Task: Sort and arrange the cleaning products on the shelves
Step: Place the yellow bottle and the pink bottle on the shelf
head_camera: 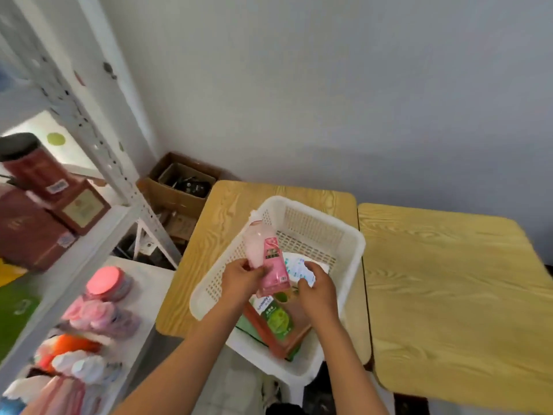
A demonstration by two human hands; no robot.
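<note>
A white perforated plastic basket sits on a wooden table. Over it my left hand grips a pink bottle with a pink label, tilted with its cap toward the far left. My right hand holds a white and blue packet just right of the bottle. Under the hands lie a green-labelled pack and a flat reddish box in the basket's near end. The white metal shelf stands at the left.
The shelf's upper level carries dark red boxes and a dark-capped red jar. Its lower level holds a pink-lidded jar and several pink, orange and white bottles. A cardboard box sits in the corner. A second wooden table adjoins at the right.
</note>
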